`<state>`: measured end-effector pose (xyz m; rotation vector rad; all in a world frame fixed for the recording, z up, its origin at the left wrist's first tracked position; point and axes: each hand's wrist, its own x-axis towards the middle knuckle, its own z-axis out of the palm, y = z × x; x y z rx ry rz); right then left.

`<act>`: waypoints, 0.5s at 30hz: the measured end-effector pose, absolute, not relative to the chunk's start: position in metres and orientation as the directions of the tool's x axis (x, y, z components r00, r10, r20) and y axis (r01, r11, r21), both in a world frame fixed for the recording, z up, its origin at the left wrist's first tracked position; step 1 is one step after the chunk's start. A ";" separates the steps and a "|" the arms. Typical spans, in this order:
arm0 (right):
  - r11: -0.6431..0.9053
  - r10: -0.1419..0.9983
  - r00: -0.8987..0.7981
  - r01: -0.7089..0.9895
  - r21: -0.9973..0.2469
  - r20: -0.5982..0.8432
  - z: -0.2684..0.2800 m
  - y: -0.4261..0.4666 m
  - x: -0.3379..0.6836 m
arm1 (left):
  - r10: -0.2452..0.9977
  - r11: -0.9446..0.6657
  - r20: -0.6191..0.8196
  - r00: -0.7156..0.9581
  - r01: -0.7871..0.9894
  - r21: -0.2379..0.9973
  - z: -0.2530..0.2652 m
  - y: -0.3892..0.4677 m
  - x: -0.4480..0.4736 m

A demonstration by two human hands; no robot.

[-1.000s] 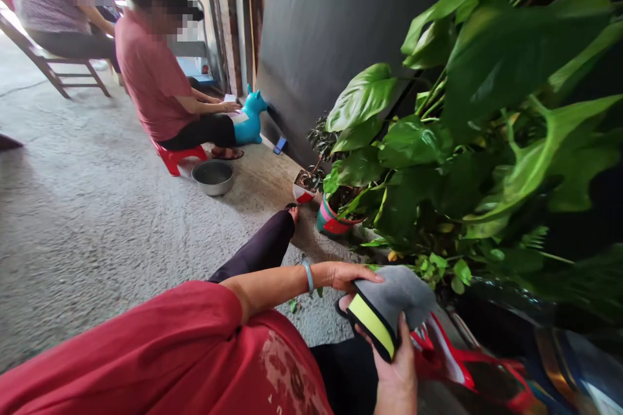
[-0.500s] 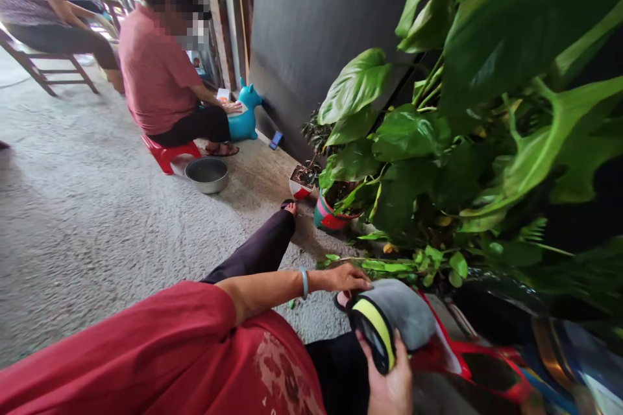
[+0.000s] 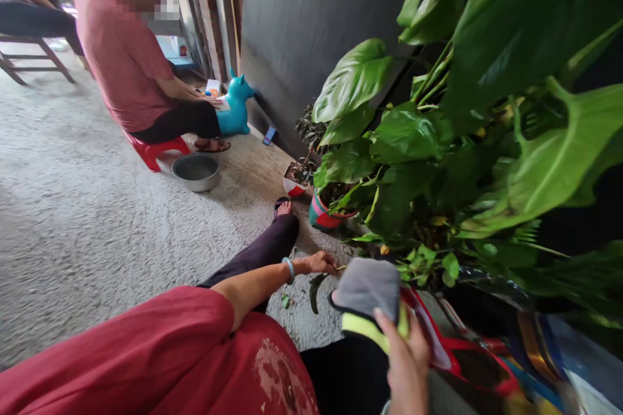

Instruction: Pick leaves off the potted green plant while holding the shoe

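Note:
My right hand (image 3: 406,363) grips a grey pad with a yellow-green edge stripe (image 3: 367,285) low in the view, over my lap. My left hand (image 3: 318,264), with a pale bangle on the wrist, is off the pad and reaches down to the floor beside my outstretched leg (image 3: 265,253). Its fingertips are bunched at a thin green stem, just above a dark fallen leaf (image 3: 315,290). Whether the fingers hold the stem is unclear. A red and black object (image 3: 440,347) lies directly behind the pad.
A large leafy plant (image 3: 487,110) fills the right side, with a red-green pot (image 3: 324,215) and a small pot (image 3: 293,185) at its foot. A metal bowl (image 3: 195,172) sits on the concrete floor. Another person (image 3: 126,65) sits on a red stool (image 3: 153,149) by a teal toy (image 3: 236,113).
My left hand let go of the pad and moved left and down to the floor by the leaf. My right hand turned the pad grey side up. The view shifted right.

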<state>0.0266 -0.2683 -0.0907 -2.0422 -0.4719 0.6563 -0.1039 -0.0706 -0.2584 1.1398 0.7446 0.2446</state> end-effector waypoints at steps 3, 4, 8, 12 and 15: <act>-0.669 0.240 0.970 0.199 -0.716 0.045 -0.057 -0.268 0.065 | 0.337 0.640 -0.481 0.810 0.177 0.747 -0.252 -0.056 -0.113; -0.718 0.200 0.969 0.243 -0.652 0.141 -0.048 -0.257 0.079 | 0.289 0.702 -0.469 0.835 0.148 0.696 -0.250 -0.051 -0.117; -0.723 0.420 0.889 0.451 -0.523 0.185 -0.058 -0.190 0.078 | 0.278 0.809 -0.385 0.880 0.001 0.587 -0.247 -0.045 -0.123; -0.503 0.775 0.632 0.615 -0.607 -0.001 -0.096 -0.176 0.017 | 0.362 0.804 -0.417 0.834 -0.052 0.592 -0.255 -0.044 -0.125; -0.487 0.757 0.653 0.579 -0.654 0.014 -0.085 -0.205 0.015 | 0.342 0.799 -0.399 0.851 -0.040 0.599 -0.257 -0.040 -0.127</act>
